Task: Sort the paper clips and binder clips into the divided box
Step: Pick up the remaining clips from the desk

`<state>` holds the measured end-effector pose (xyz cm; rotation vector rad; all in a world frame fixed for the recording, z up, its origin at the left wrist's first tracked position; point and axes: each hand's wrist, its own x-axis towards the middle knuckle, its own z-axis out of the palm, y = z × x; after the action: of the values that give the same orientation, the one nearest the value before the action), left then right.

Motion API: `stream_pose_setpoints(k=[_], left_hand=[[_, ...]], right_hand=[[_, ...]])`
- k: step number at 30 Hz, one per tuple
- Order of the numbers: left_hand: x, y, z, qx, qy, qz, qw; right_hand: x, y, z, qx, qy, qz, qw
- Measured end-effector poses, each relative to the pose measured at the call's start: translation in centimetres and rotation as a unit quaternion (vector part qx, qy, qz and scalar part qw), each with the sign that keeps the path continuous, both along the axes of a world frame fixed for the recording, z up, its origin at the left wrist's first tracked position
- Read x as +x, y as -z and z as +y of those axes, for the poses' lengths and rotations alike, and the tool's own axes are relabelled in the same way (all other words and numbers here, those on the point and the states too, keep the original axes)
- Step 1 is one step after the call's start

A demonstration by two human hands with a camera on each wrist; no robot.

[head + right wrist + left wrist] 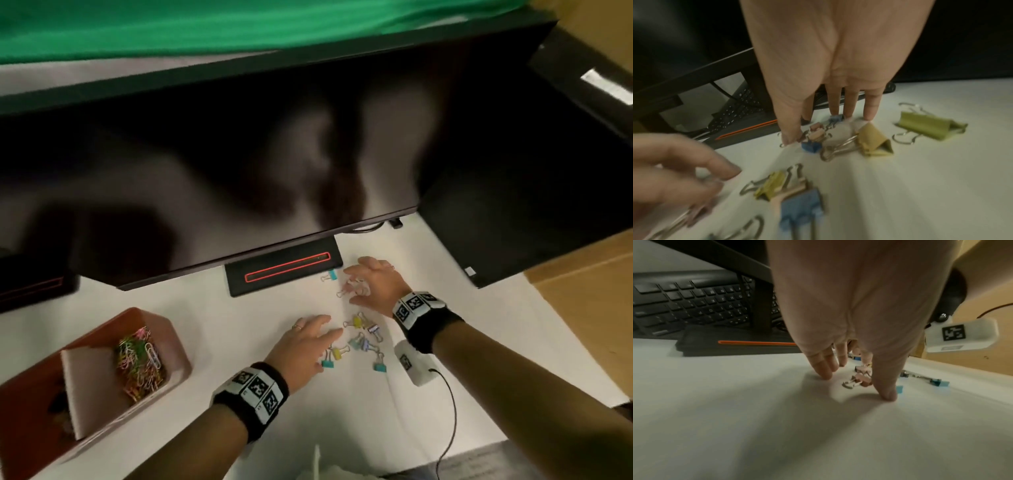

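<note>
While binder clips [359, 337] remain loose mid-desk [239, 325], toward its rear edge: left hand [303, 346] flat, fingers extended, apparently corralling; right hand [371, 286] spread and clawed over several, probably gathering. Paper clips [138, 366] already in divided box [164, 329], near left edge.

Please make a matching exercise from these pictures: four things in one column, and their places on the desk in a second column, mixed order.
Things:
1. paper clips
2. binder clips
3. left hand
4. monitor stand

Places:
A. under the dark screen, with a red outline
B. inside the divided box
C. loose on the white desk, between the hands
D. fingers down on the desk beside a yellow clip

Pairs: 1-B, 2-C, 3-D, 4-A
</note>
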<state>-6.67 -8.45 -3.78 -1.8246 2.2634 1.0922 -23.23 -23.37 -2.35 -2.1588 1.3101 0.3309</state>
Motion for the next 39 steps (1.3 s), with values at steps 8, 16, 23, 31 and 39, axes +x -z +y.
stream_pose_setpoints(k=[8, 16, 23, 31, 39], left_hand=[[0.2, 0.8, 0.0, -0.008, -0.137, 0.113, 0.984], [-0.1, 0.9, 0.1, -0.025, -0.234, 0.122, 0.964], [0.7, 0.7, 1.1, -0.049, -0.296, 0.129, 0.945], [3.7, -0.2, 2.7, -0.075, -0.364, 0.150, 0.916], [5.5, 0.3, 4.2, -0.082, -0.376, 0.120, 0.915]], right_hand=[[1.3, 1.7, 1.5, 0.007, -0.063, -0.086, 0.994], [2.6, 1.4, 1.3, 0.049, -0.090, -0.116, 0.988], [3.1, 0.9, 1.6, 0.060, -0.127, -0.104, 0.985], [5.1, 0.6, 2.8, 0.043, -0.161, -0.080, 0.983], [7.1, 0.7, 3.4, 0.045, -0.142, -0.027, 0.989]])
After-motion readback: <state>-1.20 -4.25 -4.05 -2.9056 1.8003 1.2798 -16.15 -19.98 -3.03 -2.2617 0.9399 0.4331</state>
